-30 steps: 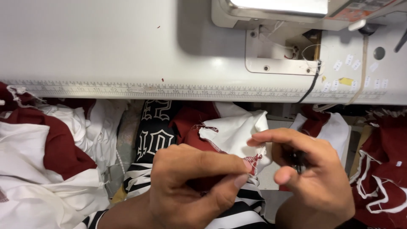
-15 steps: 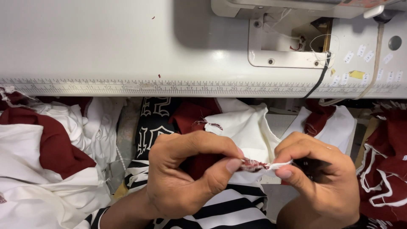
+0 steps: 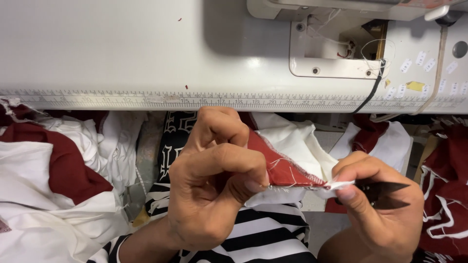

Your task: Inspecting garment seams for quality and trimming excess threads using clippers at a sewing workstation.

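**Snipping loose threads off the seam**

We pinch the red and white cloth piece point(image 3: 287, 170) tight in our left hand point(image 3: 209, 190), thumb and fingers closed on its stitched edge. It sits in the air between both hands, in front of the sewing table point(image 3: 122, 53). Our right hand point(image 3: 380, 209) is closed around small black thread snips point(image 3: 385, 191) and also nips the white tip of the cloth. To do this well, we should keep the cloth pulled flat, cut only the loose threads, and keep the blades off the seam.
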